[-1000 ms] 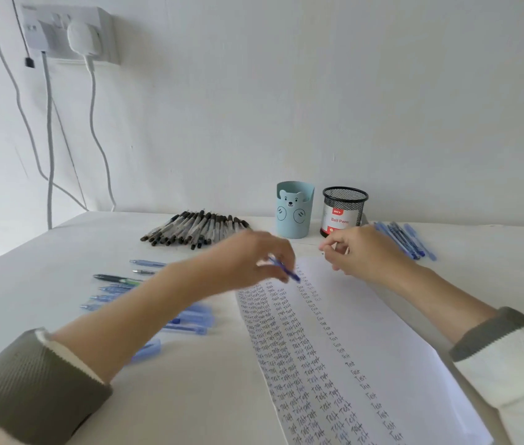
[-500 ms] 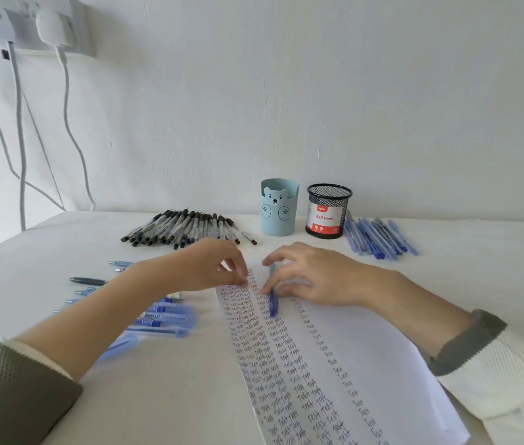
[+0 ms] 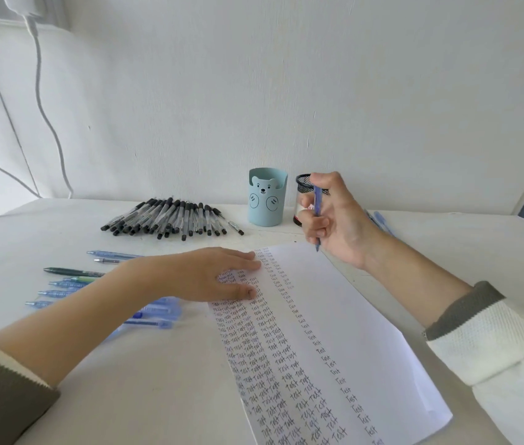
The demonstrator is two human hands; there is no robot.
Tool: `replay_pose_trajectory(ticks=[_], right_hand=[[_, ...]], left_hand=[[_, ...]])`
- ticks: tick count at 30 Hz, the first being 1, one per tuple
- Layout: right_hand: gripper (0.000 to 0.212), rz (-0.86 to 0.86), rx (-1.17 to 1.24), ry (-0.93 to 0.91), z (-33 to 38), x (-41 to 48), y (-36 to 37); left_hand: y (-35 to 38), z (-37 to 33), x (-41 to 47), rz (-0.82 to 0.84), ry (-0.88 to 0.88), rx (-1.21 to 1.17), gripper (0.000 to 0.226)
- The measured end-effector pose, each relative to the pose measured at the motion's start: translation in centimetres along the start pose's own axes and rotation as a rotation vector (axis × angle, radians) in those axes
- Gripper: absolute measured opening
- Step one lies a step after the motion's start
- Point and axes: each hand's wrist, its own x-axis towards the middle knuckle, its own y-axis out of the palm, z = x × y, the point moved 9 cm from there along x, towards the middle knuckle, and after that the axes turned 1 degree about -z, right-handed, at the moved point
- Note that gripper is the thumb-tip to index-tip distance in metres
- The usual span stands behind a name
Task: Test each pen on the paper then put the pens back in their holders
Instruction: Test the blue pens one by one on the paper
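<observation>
One pen [image 3: 317, 199] is pinched upright, tip down, in the right grip [image 3: 334, 220], before the mesh holder [image 3: 303, 185]. Left grip [image 3: 202, 277] lies flat, fingers [image 3: 244, 255] straight, on the paper [image 3: 360, 332].

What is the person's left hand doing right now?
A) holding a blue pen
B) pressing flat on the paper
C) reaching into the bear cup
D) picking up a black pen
B: the left hand lies flat, fingers straight, on the written paper, while the right hand holds the blue pen.
</observation>
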Motion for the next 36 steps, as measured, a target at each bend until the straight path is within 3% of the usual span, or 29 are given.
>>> replay_pose_trajectory(ticks=[4, 8, 10, 13, 18, 22, 24, 28, 36], right_hand=[[0.055, 0.062, 0.155, 0.013, 0.2, -0.3, 1.0], [0.035, 0.061, 0.284, 0.013, -1.4, -0.4, 1.5], [0.042, 0.062, 0.307, 0.083, -3.3, -0.6, 1.1], [0.057, -0.023, 0.066, 0.110, -4.9, -1.2, -0.9], [0.034, -0.042, -0.078, 0.070, -5.2, -1.5, -0.9], [0.038, -0.116, -0.306, -0.016, -4.6, -2.1, -0.9], [0.033, -0.151, -0.431, -0.076, -4.3, -2.5, -0.7], [0.046, -0.209, -0.642, -0.218, -4.2, -2.6, -0.5], [0.040, -0.198, -0.610, -0.216, -4.7, -2.5, -0.5]], left_hand=[[-0.1, 0.0, 0.0, -0.007, 0.001, 0.012, 0.071], [-0.2, 0.0, 0.0, -0.015, -0.001, 0.019, 0.073], [-0.1, 0.0, 0.0, -0.009, -0.006, 0.021, 0.075], [0.3, 0.0, -0.1, 0.016, -0.015, 0.033, 0.069], [0.7, -0.9, -0.2, -0.047, 0.015, 0.144, 0.045], [0.5, -1.2, -0.3, -0.096, 0.042, 0.207, 0.044], [0.6, -1.2, -0.2, -0.097, 0.056, 0.232, 0.052], [0.9, -1.1, -0.2, -0.100, 0.067, 0.259, 0.075], [1.1, -1.1, 0.0, -0.077, 0.042, 0.249, 0.085]])
